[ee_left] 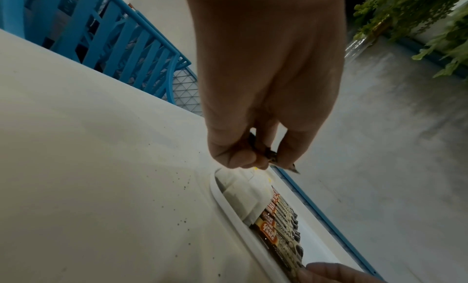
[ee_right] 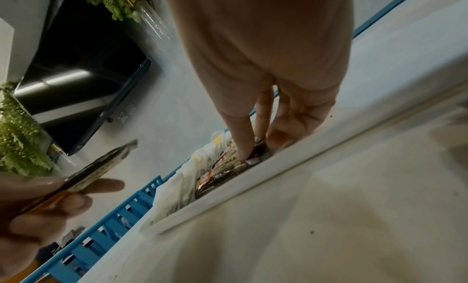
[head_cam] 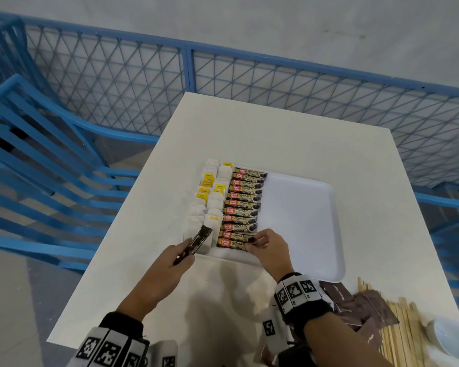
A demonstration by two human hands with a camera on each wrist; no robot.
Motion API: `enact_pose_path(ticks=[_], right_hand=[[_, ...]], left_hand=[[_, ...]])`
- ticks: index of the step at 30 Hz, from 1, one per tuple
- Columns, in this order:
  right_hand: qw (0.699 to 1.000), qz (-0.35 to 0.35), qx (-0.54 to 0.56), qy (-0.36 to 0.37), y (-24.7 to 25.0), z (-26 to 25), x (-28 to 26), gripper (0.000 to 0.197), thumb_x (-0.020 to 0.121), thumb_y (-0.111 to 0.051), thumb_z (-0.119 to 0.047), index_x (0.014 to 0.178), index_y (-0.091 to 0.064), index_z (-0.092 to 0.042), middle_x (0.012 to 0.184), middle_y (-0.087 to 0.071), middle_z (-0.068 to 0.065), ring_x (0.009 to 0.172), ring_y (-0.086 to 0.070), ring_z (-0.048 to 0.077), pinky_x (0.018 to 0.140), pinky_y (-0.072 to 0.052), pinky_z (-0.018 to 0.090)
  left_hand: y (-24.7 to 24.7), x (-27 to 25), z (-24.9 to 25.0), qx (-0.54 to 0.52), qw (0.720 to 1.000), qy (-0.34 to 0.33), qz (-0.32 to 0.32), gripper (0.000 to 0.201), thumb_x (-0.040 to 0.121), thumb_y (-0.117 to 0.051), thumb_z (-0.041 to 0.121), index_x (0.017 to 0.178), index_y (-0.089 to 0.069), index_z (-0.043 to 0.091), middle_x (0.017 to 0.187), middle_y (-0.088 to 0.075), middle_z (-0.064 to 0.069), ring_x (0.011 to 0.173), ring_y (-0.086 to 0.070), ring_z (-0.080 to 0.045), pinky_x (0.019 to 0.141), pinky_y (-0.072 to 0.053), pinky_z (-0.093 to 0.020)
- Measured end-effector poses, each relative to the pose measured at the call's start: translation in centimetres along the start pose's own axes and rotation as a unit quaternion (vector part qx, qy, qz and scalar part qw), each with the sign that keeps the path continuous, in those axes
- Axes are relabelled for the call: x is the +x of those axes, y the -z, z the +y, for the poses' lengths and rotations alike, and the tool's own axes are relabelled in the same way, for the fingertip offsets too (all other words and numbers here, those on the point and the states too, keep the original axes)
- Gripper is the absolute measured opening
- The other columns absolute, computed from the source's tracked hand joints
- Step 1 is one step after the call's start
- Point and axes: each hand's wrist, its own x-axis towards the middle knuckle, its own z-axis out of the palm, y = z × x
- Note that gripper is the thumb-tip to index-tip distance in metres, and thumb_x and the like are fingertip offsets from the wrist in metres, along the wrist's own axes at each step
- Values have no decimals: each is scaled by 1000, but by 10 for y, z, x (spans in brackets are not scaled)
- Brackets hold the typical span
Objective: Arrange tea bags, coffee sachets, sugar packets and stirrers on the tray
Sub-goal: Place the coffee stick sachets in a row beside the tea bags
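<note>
Two hands (head_cam: 167, 263) (head_cam: 269, 250) pinch coffee sachets (head_cam: 199, 239) (head_cam: 235, 244).

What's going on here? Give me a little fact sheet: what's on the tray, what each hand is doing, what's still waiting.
Surface: white table
Tray: white, its right part bare
Tea bags: rows along the tray's left side
Coffee sachets: one overlapping column beside the tea bags
Left hand: holds a spare coffee sachet above the tray's near left corner
Right hand: fingers pinch the nearest sachet's end in the column
Waiting: brown packets and wooden stirrers on the table, near right
</note>
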Motion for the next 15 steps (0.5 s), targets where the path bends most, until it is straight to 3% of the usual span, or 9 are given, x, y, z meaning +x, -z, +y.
enact_pose_path(ticks=[2,4,6,9,11,15], right_hand=[[999,19,-27,16,-1,-1,0,29,75,-74,-16,98,-57,-11,92,-52,3,75,-48,6,65,-37,11],[999,9,-22,46,-1,-8,-5,25,80,-70,-23,100,-57,-15,92,-52,2,75,-50,7,64,-36,9],[997,-49,7,54,-1,-19,-14,17,88,-59,-36,97,-57,-21,87,-58,-1,72,-54,9,65,-40,14],[985,-155,78,4,3,-33,-28,33,94,-41,-47,94,-60,-19,78,-62,-3,62,-56,10,58,-41,18],[967,-204,148,-28,6,-37,-33,34,95,-44,-42,95,-62,-14,73,-63,0,59,-57,13,52,-41,20],[945,-241,223,-9,10,-33,-36,8,90,-58,-9,96,-61,-4,73,-62,8,58,-62,14,55,-49,20]], left_hand=[[-2,0,-1,14,1000,-21,14,30,93,-56,16,116,-55,35,99,-57,0,83,-53,-7,69,-38,-12],[-4,3,-2,13,999,-34,22,33,89,-62,15,117,-57,32,101,-58,2,83,-56,-7,69,-40,-10],[-8,6,-3,15,998,-48,32,31,85,-67,12,110,-61,29,96,-59,7,76,-56,-7,66,-42,-12],[-14,12,-2,20,995,-80,59,21,79,-71,4,88,-64,21,83,-65,11,67,-54,-5,60,-41,-10],[-17,15,-2,15,993,-96,67,27,76,-72,-1,75,-64,25,81,-65,10,68,-54,-4,60,-41,-11],[-18,17,0,30,989,-128,67,42,73,-72,-6,75,-64,35,90,-60,1,79,-57,-6,68,-45,-14]])
